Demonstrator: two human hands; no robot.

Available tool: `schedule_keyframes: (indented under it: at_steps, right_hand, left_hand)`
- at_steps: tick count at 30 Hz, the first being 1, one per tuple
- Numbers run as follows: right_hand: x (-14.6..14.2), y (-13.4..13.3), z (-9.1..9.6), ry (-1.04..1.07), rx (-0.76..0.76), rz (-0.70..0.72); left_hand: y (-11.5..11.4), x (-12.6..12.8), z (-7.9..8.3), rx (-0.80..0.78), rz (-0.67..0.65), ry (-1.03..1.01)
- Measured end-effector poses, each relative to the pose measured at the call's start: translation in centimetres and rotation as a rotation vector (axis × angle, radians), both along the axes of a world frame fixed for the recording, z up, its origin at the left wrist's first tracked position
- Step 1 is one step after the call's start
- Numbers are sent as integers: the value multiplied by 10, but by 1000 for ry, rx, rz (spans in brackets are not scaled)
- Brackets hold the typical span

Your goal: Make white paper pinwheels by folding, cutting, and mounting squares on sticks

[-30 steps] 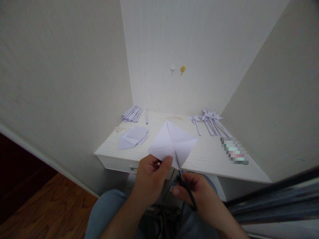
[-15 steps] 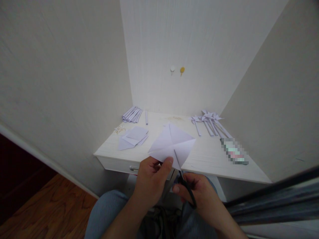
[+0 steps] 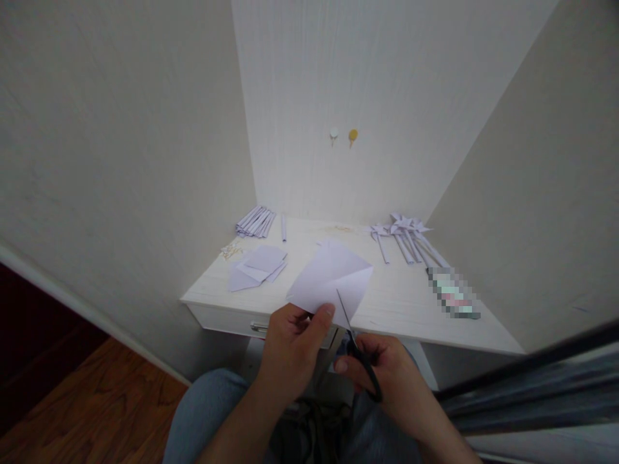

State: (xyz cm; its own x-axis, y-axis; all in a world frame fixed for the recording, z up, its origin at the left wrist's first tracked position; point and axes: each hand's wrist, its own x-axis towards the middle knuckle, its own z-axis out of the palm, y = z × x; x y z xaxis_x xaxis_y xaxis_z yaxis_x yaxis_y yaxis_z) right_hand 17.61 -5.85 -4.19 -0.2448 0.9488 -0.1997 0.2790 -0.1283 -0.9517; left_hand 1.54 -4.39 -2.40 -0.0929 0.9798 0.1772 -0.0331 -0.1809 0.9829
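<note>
A creased square of white paper [image 3: 329, 274] is pinched by its near left edge between the thumb and fingers of my left hand [image 3: 297, 345]. Black-handled scissors [image 3: 365, 367] sit in my right hand [image 3: 384, 370], its fingers closed around the handles. Their blade lies over the paper's near corner, pointing toward its middle. The lower blade is hidden under the sheet. On the desk to the left rests a small stack of paper squares [image 3: 258, 265]. Paper pinwheels on rolled sticks [image 3: 409, 235] lie at the back right.
The white desk [image 3: 309, 227] holds a bundle of rolled paper sticks [image 3: 256, 222], a single paper stick [image 3: 284, 227] and a heap of small pins or swabs [image 3: 231, 250]. A phone-like blurred device [image 3: 453, 293] lies at right. Walls enclose the desk; two hooks [image 3: 353, 136] hang behind.
The paper's right part has bent and its right corner has shifted slightly left. Both hands stay almost where they were, still holding the paper and scissors.
</note>
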Motion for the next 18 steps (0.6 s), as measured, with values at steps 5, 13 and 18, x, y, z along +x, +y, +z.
schedule_keyframes:
  at_steps: [5, 13, 18]
  right_hand:
    - [0, 0, -2, 117, -42, 54]
    - [2, -9, -7, 231, -125, 222]
    - [18, 1, -8, 228, 80, -83]
  left_hand:
    - [-1, 0, -2, -7, 9, 8]
    - [9, -18, 2, 2, 127, 61]
    - [18, -45, 7, -7, 157, 108]
